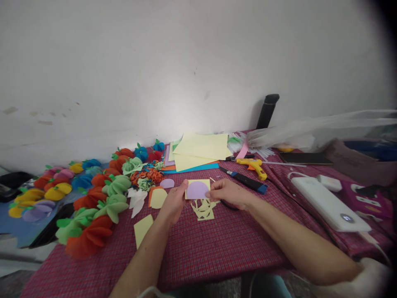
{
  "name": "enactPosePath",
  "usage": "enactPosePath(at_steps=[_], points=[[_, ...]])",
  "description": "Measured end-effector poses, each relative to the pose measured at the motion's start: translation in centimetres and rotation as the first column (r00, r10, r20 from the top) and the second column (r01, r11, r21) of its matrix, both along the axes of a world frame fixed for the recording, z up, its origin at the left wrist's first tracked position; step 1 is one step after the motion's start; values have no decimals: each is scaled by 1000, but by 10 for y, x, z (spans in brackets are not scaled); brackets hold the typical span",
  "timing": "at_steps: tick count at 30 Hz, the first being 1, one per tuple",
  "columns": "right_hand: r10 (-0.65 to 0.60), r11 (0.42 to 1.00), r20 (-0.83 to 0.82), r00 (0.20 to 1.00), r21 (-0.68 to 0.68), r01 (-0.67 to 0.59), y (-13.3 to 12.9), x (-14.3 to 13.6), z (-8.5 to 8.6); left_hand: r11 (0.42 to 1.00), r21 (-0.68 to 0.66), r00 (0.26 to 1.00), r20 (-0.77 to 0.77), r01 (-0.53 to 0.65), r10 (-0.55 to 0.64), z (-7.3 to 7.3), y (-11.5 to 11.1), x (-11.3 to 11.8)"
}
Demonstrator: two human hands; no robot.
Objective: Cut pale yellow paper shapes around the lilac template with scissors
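Observation:
Above the table I hold up a small pale yellow paper (206, 182) with a rounded purple paper piece (197, 189) lying flat against it. My left hand (176, 203) is closed on the left edge of the yellow paper. At the right edge, my right hand (228, 192) pinches, its fingertips touching the purple piece. A thin stick-like item pokes out behind the right fingers, too small to name. Below the hands lie curly yellow paper offcuts (203, 211). A dark curved loop (229, 205) shows partly from under my right hand.
Colourful paper pumpkins (93, 198) crowd the left side, beside shredded paper scraps (151, 176). Yellow sheets (201, 151) are stacked at the back. A yellow glue gun (254, 166), a blue-black cutter (245, 181) and a white power bank (330, 205) with cables lie to the right.

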State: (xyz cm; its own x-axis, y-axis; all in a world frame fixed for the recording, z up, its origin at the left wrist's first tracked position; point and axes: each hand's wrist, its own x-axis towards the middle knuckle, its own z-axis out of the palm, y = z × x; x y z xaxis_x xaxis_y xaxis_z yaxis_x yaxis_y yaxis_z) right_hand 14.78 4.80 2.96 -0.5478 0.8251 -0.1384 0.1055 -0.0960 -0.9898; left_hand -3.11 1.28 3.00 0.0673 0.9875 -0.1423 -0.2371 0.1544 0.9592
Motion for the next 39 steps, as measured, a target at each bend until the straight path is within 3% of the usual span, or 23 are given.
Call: enactPosePath(at_steps=[39], points=[[13, 1000, -30, 999, 10, -13, 2, 0, -5, 999, 22, 999, 9, 38, -38, -1, -1, 1]])
